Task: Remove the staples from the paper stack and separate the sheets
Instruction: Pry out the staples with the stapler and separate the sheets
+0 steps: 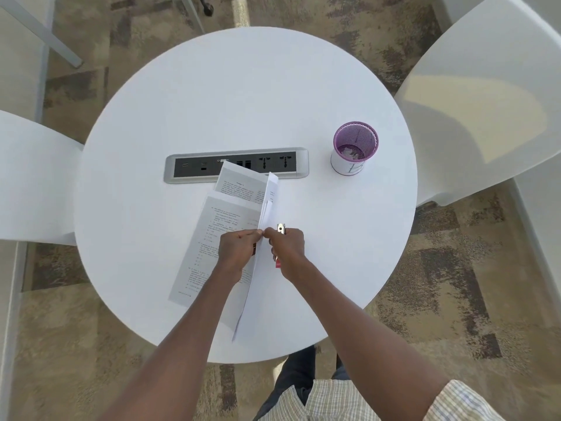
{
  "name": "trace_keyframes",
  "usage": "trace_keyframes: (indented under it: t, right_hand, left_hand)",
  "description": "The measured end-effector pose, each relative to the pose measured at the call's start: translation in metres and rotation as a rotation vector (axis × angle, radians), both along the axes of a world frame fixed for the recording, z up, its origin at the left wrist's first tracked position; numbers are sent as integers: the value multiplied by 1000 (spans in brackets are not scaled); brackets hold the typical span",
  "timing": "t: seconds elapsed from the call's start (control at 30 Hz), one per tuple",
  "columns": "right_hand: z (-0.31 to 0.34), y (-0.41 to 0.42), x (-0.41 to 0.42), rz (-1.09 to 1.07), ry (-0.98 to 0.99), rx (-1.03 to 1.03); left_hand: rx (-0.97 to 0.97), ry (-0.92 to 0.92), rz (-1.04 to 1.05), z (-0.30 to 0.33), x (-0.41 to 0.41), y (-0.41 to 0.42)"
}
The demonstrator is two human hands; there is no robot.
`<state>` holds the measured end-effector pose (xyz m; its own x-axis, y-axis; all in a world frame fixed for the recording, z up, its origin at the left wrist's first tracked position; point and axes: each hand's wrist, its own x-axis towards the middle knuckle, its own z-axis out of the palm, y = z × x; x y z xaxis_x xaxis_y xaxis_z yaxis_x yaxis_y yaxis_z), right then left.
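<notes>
A thin stack of white sheets (263,214) stands on edge over the round white table (182,101), seen almost edge-on. My left hand (238,249) pinches the stack's edge from the left. My right hand (287,246) meets it from the right, pinching the same spot while holding a staple remover (281,228) with a metal tip and a red part below the palm. A printed sheet (206,238) lies flat on the table under my left hand. Another printed sheet (239,185) lies further back, partly hidden by the raised stack.
A grey power and socket strip (194,168) is set into the table's middle, its front touched by the far sheet. A purple mesh cup (355,150) with scraps inside stands at the right. White chairs (485,95) surround the table.
</notes>
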<state>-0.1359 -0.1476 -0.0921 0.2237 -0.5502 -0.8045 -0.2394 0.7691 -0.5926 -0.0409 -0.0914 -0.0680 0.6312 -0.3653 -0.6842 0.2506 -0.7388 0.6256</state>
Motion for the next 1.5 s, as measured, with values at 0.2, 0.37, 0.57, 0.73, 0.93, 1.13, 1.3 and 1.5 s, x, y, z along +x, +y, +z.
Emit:
trace_keyframes:
  t: [0.2, 0.37, 0.57, 0.73, 0.93, 1.13, 1.3, 1.5]
  right_hand:
    - [-3, -5, 1, 224, 10, -100]
    - [-5, -11, -2, 289, -39, -127]
    - [-7, -7, -1, 329, -10, -226]
    - [0, -28, -6, 371, -80, 87]
    - [4, -34, -10, 390, -131, 153]
    - [2, -28, -9, 464, -99, -84]
    - [-5, -9, 3, 350, 50, -302]
    - [-11, -2, -2, 352, 120, -575]
  left_hand:
    - [5, -139, -115, -1, 0, 2]
    - [32, -240, -182, -2, -5, -2]
    - [89, -359, -245, -5, -15, -9]
    - [7, -477, -375, -2, -14, 0]
    - [-26, -502, -396, 1, -15, 0]
    - [40, -485, -339, -2, -18, -1]
    - [115, -433, -208, 0, -25, -12]
    - [149, -194, -9, 3, -23, -18]
